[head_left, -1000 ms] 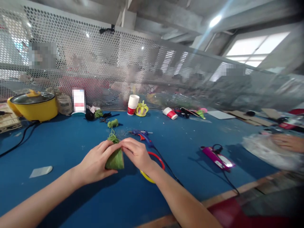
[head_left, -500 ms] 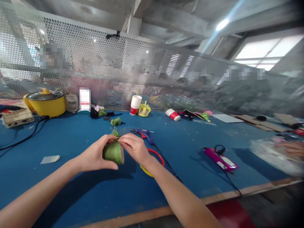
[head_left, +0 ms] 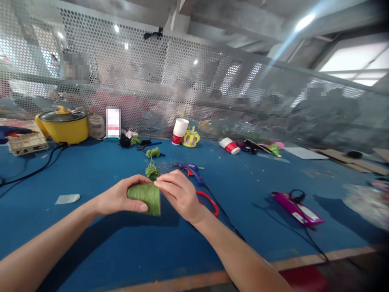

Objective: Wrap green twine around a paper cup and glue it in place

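Turned since half a second ago, the green-wrapped cylinder (head_left: 151,198) now shows its wound side, where its pale end face was in plain sight; the left thumb, then along the lower edge, now lies across the wrapping. Fingers of the left hand (head_left: 118,198) clamp the cylinder, thumb on the near side and the others over the top and behind. Fingers of the right hand (head_left: 181,195) are bunched together at the cylinder's upper right edge; whether a strand is caught between them is too small to tell. The cylinder is between the two hands, its axis roughly level, above the blue table (head_left: 136,259).

Just beyond the fingertips lies a loose green yarn bundle (head_left: 152,172), with strands running to a small green skein (head_left: 152,153) behind it. Near the right hand is a blue glue gun (head_left: 192,170), and a red ring (head_left: 211,200) is partly hidden by the right wrist. Well to the left is a translucent strip (head_left: 67,198); well to the right, a purple device (head_left: 298,209) with a black cable. Farther back stand white-and-red paper cups (head_left: 180,130) beside a yellow crown-shaped piece (head_left: 191,138), another cup (head_left: 229,146) on its side, and a yellow pot (head_left: 68,130), before a perforated panel (head_left: 136,81).
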`<state>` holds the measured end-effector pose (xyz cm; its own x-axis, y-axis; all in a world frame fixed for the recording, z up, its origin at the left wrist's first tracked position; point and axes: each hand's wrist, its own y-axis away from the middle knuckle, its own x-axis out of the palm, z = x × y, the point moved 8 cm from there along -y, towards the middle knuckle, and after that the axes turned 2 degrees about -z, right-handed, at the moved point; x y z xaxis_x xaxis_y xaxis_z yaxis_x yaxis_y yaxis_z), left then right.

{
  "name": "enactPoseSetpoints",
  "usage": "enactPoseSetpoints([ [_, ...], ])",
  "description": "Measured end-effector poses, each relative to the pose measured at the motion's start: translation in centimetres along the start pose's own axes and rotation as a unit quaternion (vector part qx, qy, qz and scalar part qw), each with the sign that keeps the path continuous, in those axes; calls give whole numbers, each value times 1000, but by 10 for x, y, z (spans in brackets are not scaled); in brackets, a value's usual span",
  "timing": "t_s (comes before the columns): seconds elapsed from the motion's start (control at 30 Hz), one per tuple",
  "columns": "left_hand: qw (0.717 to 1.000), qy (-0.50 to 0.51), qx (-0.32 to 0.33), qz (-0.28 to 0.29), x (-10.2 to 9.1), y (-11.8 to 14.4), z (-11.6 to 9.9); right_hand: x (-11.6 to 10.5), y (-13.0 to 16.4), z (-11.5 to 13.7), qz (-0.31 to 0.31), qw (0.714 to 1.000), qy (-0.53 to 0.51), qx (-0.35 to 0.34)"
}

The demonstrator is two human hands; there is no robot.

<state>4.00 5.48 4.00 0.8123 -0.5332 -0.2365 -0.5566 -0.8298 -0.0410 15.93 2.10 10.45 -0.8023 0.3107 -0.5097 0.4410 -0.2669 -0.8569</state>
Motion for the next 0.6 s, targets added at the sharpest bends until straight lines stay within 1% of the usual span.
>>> enactPoseSetpoints([
  [0.1, 999, -32, 5, -19, -3, 0, -3, 2, 0, -7, 17, 999, 9, 44],
  [0.2, 998, -49, 4, -31, -5, 0, -2, 9, 1, -12, 54, 996, -30, 70],
  [0.3, 996, -80, 6, -49, -8, -1, 1, 17, 4, -23, 80, 983, -79, 143],
  [0.37, 992, -111, 10, -64, -10, -2, 4, 22, 8, -31, 98, 967, -114, 207],
  [0.43, 987, -138, 11, -79, -11, -3, 6, 27, 13, -37, 119, 943, -156, 269],
  [0.53, 983, -158, 10, -91, -12, -4, 8, 35, 22, -45, 143, 896, -224, 355],
  [0.6, 982, -165, 9, -94, -11, -4, 8, 40, 27, -50, 142, 868, -261, 399],
])
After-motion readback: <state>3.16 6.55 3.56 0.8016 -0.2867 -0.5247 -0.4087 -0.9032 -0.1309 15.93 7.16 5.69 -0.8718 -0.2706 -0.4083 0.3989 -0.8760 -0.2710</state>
